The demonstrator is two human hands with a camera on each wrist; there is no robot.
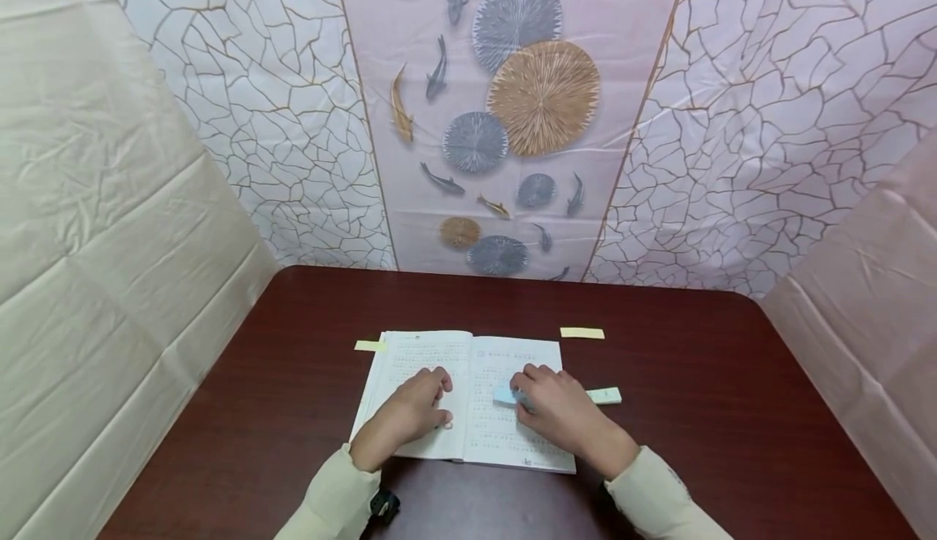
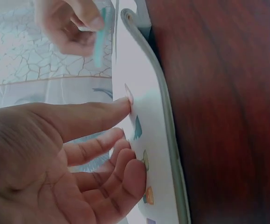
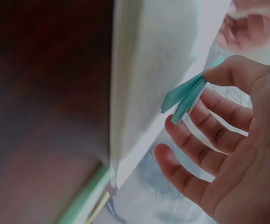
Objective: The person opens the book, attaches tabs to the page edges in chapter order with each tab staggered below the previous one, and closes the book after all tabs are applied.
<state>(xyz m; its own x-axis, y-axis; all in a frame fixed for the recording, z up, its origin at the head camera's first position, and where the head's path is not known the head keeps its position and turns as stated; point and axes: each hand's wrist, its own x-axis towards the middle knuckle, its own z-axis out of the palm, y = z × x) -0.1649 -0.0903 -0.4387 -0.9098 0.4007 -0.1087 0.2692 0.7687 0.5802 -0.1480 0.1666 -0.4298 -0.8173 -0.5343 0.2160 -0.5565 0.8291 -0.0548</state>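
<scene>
The paper pad (image 1: 503,395) looks bluish, the table (image 1: 703,410) reddish-brown.

Surface (image 1: 695,377): dark reddish-brown, far corners rounded.
Back cloth (image 1: 769,101): white sides with brownish crackle lines, flanking a pink panel (image 1: 410,215) of grey and gold discs (image 1: 544,99) and fish (image 1: 457,2).
Side cloths (image 1: 110,198): pale, creased.

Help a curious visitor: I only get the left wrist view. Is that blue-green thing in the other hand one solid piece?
Observer: No. The right wrist view shows the blue-green pad, held in the right hand, splayed into layers at one end.
Visitor: Does anything lie beyond the book, off its far right corner?
Observer: Yes, the head view shows a yellow strip there, on the table.
Visitor: And on the opposite side?
Observer: A second yellow strip juts out past the left edge, near the far corner.
</scene>
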